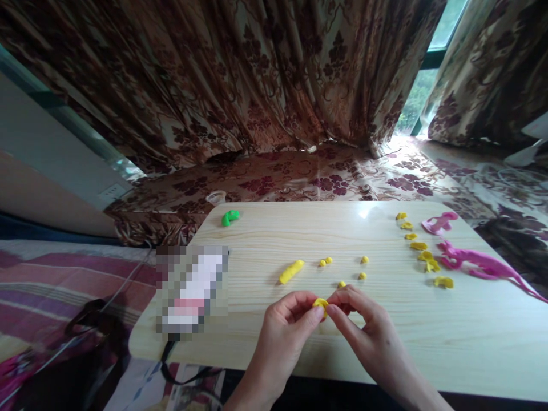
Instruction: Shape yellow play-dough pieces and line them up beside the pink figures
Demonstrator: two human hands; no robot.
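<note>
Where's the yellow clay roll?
In the head view, the yellow clay roll lies on the pale wood-grain table, beyond the left hand, left of two small yellow balls.

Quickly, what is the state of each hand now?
Left hand: closed, pinching a small, flattened yellow clay-like piece.
Right hand: closed, pinching the same piece at its other edge.

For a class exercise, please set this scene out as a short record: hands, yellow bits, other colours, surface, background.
Left hand: pinches a yellow piece
Right hand: fingertips on the same piece, at its other side
Balls: yellow, five visible on the table, beyond the hands
Roll: yellow, lying left of the balls
Shaped bits: yellow, in a rough line toward the right
Other colours: green lump, far left; pink strip, right
Surface: pale table
Background: patterned curtain
</note>
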